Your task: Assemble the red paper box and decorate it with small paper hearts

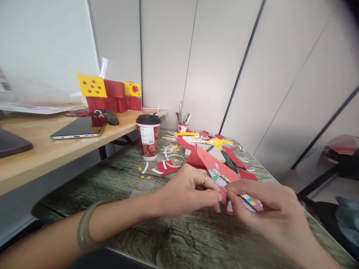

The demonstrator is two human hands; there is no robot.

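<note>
My left hand and my right hand meet above the dark wood-look table, fingertips closed together on a small piece of red paper. Just behind and beneath them is a folded red paper card with colourful stickers and a pale inner side. My fingers cover part of this card, so I cannot tell whether the pinched piece belongs to it. A ring is on the left hand and a bangle circles that wrist.
A lidded paper cup stands left of a clear tape roll. Red and white paper scraps, yellow stars and a dark-handled tool lie around. Behind are thin sticks and a pen cup. A raised wooden desk holds a tablet and red boxes.
</note>
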